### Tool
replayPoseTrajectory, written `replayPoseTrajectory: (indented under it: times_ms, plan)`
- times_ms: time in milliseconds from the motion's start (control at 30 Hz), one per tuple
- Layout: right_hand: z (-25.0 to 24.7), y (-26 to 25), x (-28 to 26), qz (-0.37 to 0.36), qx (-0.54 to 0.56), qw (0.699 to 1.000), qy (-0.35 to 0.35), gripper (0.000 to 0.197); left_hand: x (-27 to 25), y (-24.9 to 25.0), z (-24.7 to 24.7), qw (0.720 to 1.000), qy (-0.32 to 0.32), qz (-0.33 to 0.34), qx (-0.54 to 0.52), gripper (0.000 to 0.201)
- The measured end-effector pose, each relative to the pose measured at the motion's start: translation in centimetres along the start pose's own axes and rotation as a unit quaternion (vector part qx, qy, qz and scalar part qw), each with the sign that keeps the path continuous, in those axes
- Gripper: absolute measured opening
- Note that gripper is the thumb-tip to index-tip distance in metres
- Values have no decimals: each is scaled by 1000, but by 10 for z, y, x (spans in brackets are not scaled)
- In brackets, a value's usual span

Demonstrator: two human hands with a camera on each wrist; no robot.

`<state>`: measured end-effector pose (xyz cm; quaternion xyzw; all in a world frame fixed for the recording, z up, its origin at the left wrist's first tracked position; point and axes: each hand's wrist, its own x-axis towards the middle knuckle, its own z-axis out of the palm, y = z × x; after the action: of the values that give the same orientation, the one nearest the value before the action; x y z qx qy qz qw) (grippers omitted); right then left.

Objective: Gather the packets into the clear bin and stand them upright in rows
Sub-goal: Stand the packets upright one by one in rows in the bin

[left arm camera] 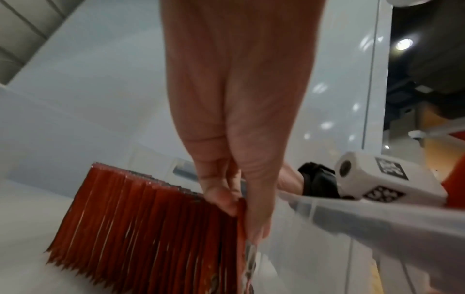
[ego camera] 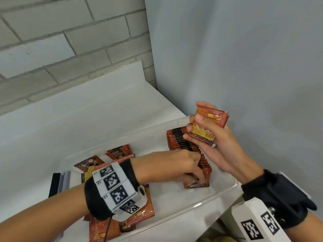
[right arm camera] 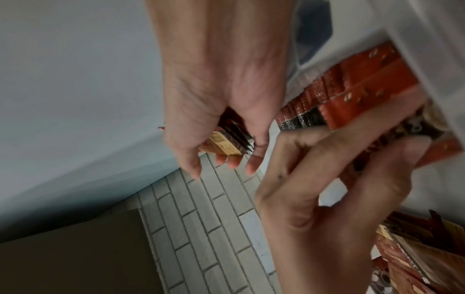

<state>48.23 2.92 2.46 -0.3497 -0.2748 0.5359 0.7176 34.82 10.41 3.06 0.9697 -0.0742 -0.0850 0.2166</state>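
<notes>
One long row point(ego camera: 187, 151) of packets stands upright inside the bin point(ego camera: 225, 191). The left hand point(ego camera: 176, 166) pinches its front packet; the right hand point(ego camera: 215, 137) grips a small stack point(ego camera: 208, 127) above it. Loose packets point(ego camera: 120, 154) left of the row await standing.

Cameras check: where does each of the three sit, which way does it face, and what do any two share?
Head: worn on the head, looking forward and down into the clear bin; both hands and wrist rigs show.
Left wrist: looks along the left hand to the upright row of packets its fingers pinch.
Right wrist: looks along the right hand gripping a bundle of packets; left hand also shows.
Shared: all three see the row.
</notes>
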Motion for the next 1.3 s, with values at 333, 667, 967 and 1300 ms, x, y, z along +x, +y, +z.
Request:
replayPoseTrajectory:
  times_ms: [333, 667, 967, 1300]
  plan:
    - [1, -1, 0, 10, 11, 1000, 9, 29, 9, -2, 25, 984, 76, 38, 157, 21]
    - [0, -1, 1, 23, 30, 999, 25, 40, 15, 4, 35, 994, 75, -45, 72, 19]
    - [5, -4, 0, 39, 49, 997, 48, 40, 7, 1, 37, 967, 54, 29, 247, 35]
    - [5, -9, -2, 45, 123, 991, 23, 55, -11, 0, 8, 992, 92, 23, 82, 30]
